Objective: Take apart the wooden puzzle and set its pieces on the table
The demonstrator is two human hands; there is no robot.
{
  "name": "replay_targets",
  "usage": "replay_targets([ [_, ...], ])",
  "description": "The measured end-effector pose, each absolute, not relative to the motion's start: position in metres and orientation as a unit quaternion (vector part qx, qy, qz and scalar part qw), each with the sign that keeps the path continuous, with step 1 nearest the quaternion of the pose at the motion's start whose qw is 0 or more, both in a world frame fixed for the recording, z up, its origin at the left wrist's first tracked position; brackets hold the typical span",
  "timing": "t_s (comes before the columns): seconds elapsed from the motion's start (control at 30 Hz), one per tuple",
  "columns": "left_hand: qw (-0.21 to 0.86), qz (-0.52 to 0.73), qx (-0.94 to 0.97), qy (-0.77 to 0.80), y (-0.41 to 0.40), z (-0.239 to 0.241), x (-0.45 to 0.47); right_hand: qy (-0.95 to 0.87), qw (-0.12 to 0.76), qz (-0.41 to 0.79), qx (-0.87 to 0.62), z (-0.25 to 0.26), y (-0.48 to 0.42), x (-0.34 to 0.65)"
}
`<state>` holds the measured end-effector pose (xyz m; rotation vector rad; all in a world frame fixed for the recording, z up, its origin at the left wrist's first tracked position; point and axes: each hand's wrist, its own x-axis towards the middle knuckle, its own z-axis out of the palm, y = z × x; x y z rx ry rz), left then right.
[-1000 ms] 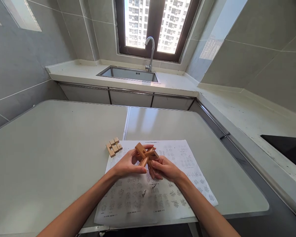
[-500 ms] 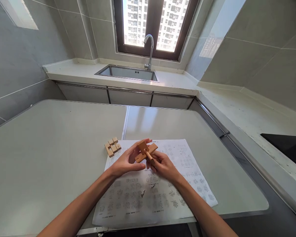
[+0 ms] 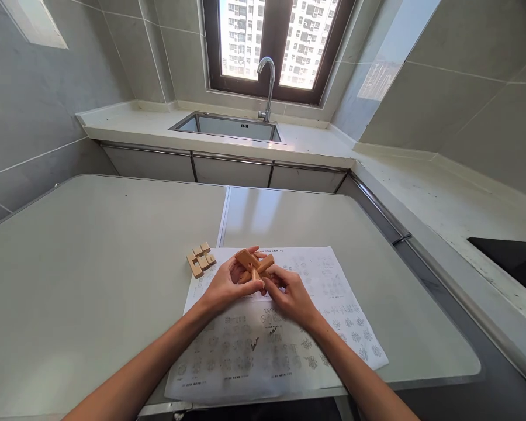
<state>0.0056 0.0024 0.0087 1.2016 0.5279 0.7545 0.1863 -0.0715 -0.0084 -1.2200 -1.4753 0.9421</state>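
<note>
**Wooden puzzle pulled in closer between my hands**

Since half a second ago, I am drawing my hands tighter together, and the wooden puzzle (image 3: 254,266) is sitting lower and more folded into my palms, its crossed bars less spread out than they were. My left hand (image 3: 228,286) is cupping the puzzle from the left, fingers curled round behind it and the thumb lying across the front. My right hand (image 3: 289,295) is pinching it from the right, fingertips pressing on the bar that is sticking out toward that side. Both hands are closing narrowly on the same piece, and they are touching each other below it. I am holding the puzzle just above the printed sheet (image 3: 333,304), over the far part of the page; whether it is brushing the paper I cannot tell.

The sheet is lying flat on the pale surface (image 3: 92,263), its near edge reaching the rim in front of me. A small cluster of loose wooden blocks (image 3: 200,259) is resting at the sheet's far left corner, near my left hand but apart from it. Beyond the surface, a steel sink (image 3: 228,127) with a curved tap (image 3: 268,88) is sitting under the window (image 3: 276,41).
</note>
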Motion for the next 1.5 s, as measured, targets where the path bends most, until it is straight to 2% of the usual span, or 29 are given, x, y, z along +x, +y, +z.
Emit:
replay_targets([
  [0.27, 0.712, 0.335, 0.555, 0.272, 0.006, 0.009, 0.003, -0.598, 0.483, 0.393, -0.504, -0.002, -0.074, 0.187],
  [0.73, 0.718, 0.27, 0.594, 0.242, 0.008, 0.009, 0.006, -0.53, 0.553, 0.427, -0.481, 0.001, -0.075, 0.193],
  [0.97, 0.707, 0.242, 0.613, 0.256, 0.009, 0.012, 0.005, -0.527, 0.538, 0.459, -0.471, 0.002, -0.078, 0.195],
  [1.27, 0.642, 0.253, 0.684, 0.235, 0.003, 0.01, 0.003, -0.396, 0.598, 0.568, -0.404, 0.0, -0.073, 0.2],
  [1.5, 0.563, 0.309, 0.724, 0.252, 0.001, 0.007, 0.004, -0.374, 0.585, 0.621, -0.363, 0.0, -0.07, 0.197],
])
